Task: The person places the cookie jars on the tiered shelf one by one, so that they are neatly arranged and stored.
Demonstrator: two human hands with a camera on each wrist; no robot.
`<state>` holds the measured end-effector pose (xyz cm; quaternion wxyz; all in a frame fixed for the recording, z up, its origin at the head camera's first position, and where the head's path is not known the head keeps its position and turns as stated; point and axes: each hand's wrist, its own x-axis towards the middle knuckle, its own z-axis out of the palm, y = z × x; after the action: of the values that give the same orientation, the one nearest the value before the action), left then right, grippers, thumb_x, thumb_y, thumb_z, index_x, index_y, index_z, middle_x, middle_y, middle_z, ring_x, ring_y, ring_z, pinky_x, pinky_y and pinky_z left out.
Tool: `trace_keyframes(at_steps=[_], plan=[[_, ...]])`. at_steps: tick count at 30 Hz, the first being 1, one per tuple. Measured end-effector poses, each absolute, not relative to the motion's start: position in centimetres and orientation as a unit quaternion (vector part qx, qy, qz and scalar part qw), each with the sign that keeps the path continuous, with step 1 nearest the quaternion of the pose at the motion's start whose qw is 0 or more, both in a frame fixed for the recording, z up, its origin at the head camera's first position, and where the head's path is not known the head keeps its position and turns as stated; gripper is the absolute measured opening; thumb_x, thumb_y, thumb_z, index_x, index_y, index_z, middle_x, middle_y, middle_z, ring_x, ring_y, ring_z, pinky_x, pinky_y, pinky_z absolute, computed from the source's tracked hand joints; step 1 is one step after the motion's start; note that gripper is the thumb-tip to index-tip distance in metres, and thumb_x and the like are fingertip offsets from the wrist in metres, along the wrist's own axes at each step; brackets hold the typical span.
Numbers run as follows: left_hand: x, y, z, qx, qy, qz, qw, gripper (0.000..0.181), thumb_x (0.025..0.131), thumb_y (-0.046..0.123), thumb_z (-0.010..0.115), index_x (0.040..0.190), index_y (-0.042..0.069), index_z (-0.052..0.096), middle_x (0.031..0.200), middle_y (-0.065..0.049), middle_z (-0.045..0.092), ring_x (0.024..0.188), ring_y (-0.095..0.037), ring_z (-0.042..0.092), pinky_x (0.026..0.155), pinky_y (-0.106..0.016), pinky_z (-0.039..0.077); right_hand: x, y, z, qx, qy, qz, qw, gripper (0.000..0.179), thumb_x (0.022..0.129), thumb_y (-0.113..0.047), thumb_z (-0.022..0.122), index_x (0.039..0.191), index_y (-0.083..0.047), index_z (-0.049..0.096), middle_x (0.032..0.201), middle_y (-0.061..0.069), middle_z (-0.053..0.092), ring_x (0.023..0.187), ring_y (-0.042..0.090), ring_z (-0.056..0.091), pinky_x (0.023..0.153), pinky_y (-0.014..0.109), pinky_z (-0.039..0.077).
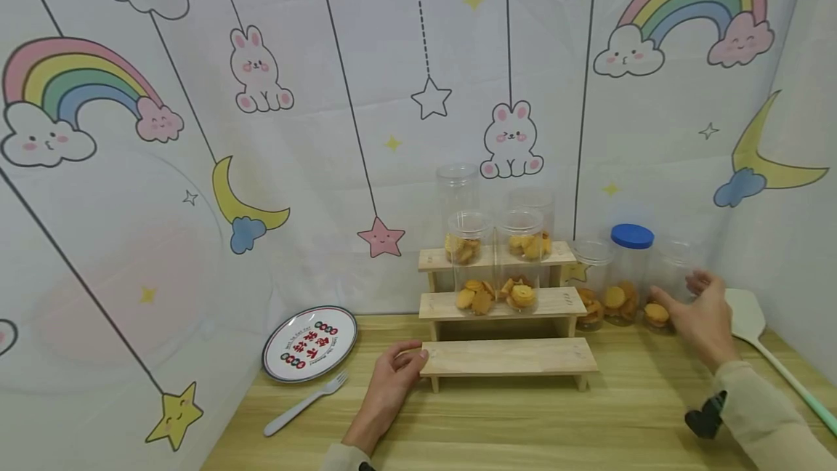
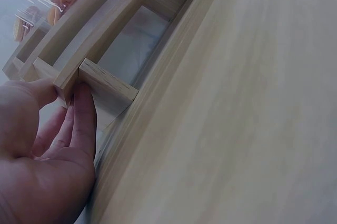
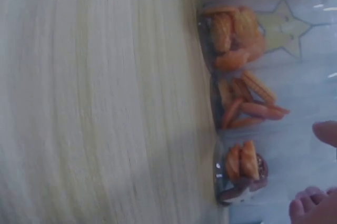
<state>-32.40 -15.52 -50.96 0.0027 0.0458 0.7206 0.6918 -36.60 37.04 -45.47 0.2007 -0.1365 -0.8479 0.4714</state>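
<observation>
My left hand (image 1: 391,382) pinches the left end of the lowest step of a three-step wooden display stand (image 1: 510,356); in the left wrist view the thumb lies above the board and the fingers below. At the right my right hand (image 1: 706,322) has its fingers spread beside a clear cookie jar (image 1: 657,315). The right wrist view shows its thumb (image 3: 326,133) and fingertips apart, with a gap to the jars. Next to that jar stand a blue-lidded cookie jar (image 1: 631,237) and another clear cookie jar (image 1: 591,311).
Two clear cookie jars (image 1: 521,289) stand on the middle step, and two more (image 1: 458,198) on the top step. A plate (image 1: 310,344) and a white fork (image 1: 306,404) lie at the left. A white spatula with a green handle (image 1: 774,355) lies at the far right. A printed cloth hangs behind.
</observation>
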Motion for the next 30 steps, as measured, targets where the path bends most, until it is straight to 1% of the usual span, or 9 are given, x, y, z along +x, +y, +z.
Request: trace_keyframes(at_steps=[6,11,12,14,15,19,23,25,30], plan=[[-32.7,-15.5,-51.0,0.043,0.723,0.690,0.002,0.053,0.106,0.031,0.072,0.146,0.000,0.059,0.118,-0.009,0.075,0.103,-0.009,0.068,0.088,-0.023,0.058,-35.5,36.0,-45.6,-0.141,-0.837,0.484,0.214,0.102,0.105,-0.050,0.067,0.170,0.001,0.006,0.171,0.037,0.028,0.155,0.058,0.032,0.121,0.072,0.034],[-32.7,-15.5,-51.0,0.043,0.720,0.693,0.002,0.052,0.107,0.030,0.072,0.146,-0.001,0.059,0.118,-0.009,0.075,0.102,-0.009,0.068,0.087,-0.023,0.058,-34.2,34.5,-45.1,-0.121,-0.831,0.484,0.246,0.101,0.102,-0.050,0.072,0.171,-0.003,0.016,0.169,0.030,0.037,0.151,0.051,0.039,0.123,0.066,0.036],[-32.7,-15.5,-51.1,0.044,0.718,0.694,0.002,0.052,0.107,0.029,0.072,0.146,-0.002,0.058,0.118,-0.010,0.075,0.102,-0.009,0.068,0.087,-0.023,0.058,-33.9,34.1,-44.9,-0.113,-0.831,0.483,0.252,0.100,0.101,-0.050,0.073,0.171,-0.004,0.018,0.168,0.029,0.039,0.150,0.050,0.040,0.122,0.063,0.037],[-32.6,-15.5,-51.1,0.043,0.717,0.696,0.001,0.052,0.107,0.028,0.071,0.147,-0.002,0.058,0.118,-0.010,0.075,0.102,-0.009,0.068,0.087,-0.024,0.058,-33.3,33.3,-44.3,-0.100,-0.833,0.475,0.264,0.099,0.099,-0.050,0.076,0.171,-0.008,0.022,0.165,0.026,0.044,0.145,0.045,0.043,0.119,0.046,0.043],[-32.6,-15.5,-51.1,0.042,0.717,0.696,0.000,0.052,0.107,0.028,0.071,0.147,-0.003,0.058,0.118,-0.011,0.075,0.102,-0.009,0.067,0.087,-0.024,0.058,-33.0,32.9,-44.0,-0.092,-0.834,0.472,0.271,0.098,0.099,-0.050,0.078,0.170,-0.009,0.024,0.164,0.024,0.045,0.144,0.043,0.044,0.115,0.040,0.044],[-32.6,-15.6,-51.2,0.040,0.715,0.698,-0.001,0.051,0.107,0.027,0.071,0.146,-0.002,0.058,0.117,-0.011,0.075,0.101,-0.009,0.067,0.087,-0.024,0.059,-32.0,30.8,-42.6,-0.056,-0.831,0.465,0.301,0.094,0.096,-0.045,0.083,0.168,-0.013,0.032,0.158,0.017,0.050,0.136,0.030,0.048,0.095,0.013,0.039],[-32.6,-15.5,-51.4,0.041,0.716,0.697,-0.001,0.051,0.107,0.028,0.071,0.146,-0.003,0.058,0.117,-0.010,0.075,0.101,-0.009,0.068,0.086,-0.024,0.059,-31.4,28.9,-41.1,-0.011,-0.816,0.472,0.333,0.088,0.094,-0.037,0.087,0.164,-0.014,0.038,0.152,0.013,0.053,0.129,0.009,0.049,0.094,0.005,0.037],[-32.7,-15.5,-51.4,0.039,0.717,0.696,0.000,0.051,0.107,0.028,0.071,0.146,-0.002,0.058,0.116,-0.010,0.075,0.100,-0.009,0.068,0.086,-0.024,0.059,-31.3,28.1,-40.5,0.005,-0.808,0.480,0.340,0.086,0.094,-0.034,0.088,0.162,-0.015,0.040,0.150,0.012,0.054,0.127,0.003,0.048,0.096,0.004,0.037],[-32.7,-15.4,-51.3,0.034,0.718,0.696,0.002,0.051,0.107,0.028,0.072,0.146,-0.001,0.059,0.115,-0.009,0.075,0.099,-0.008,0.068,0.086,-0.024,0.058,-31.7,26.4,-39.7,0.037,-0.797,0.503,0.333,0.081,0.096,-0.032,0.086,0.160,-0.014,0.041,0.147,0.008,0.053,0.129,0.003,0.047,0.098,0.004,0.039]])
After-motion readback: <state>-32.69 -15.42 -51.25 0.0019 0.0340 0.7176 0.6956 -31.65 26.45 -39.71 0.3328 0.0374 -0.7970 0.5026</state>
